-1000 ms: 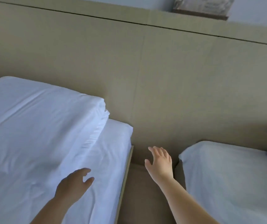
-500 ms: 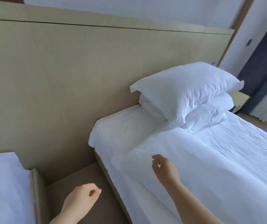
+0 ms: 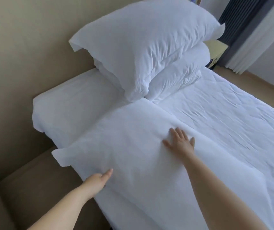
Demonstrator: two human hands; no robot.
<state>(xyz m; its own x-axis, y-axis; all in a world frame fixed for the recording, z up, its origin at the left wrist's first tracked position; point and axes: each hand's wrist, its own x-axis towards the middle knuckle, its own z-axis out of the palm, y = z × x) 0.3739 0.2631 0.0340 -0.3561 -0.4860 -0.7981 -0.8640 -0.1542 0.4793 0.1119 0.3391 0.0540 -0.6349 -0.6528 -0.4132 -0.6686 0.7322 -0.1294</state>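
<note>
A white duvet [image 3: 133, 146] covers a bed, with its top edge folded back below the bare white mattress sheet [image 3: 69, 110]. Two white pillows [image 3: 142, 44] are stacked at the head of the bed, against the beige headboard. My right hand [image 3: 180, 141] lies flat on the duvet with its fingers spread. My left hand [image 3: 98, 180] is at the duvet's near side edge; its thumb lies on top of the cloth and the other fingers are hidden at or under the edge.
A beige padded headboard wall [image 3: 25, 55] runs along the left. A beige ledge or floor gap [image 3: 33, 188] lies between this bed and another at the lower left. A bedside table [image 3: 216, 48], a dark curtain [image 3: 245, 22] and wooden floor [image 3: 257, 80] are at the upper right.
The view swung right from the left bed to this one. Both hands moved from the air over the gap onto the duvet: the right flat on top, the left at the side edge.
</note>
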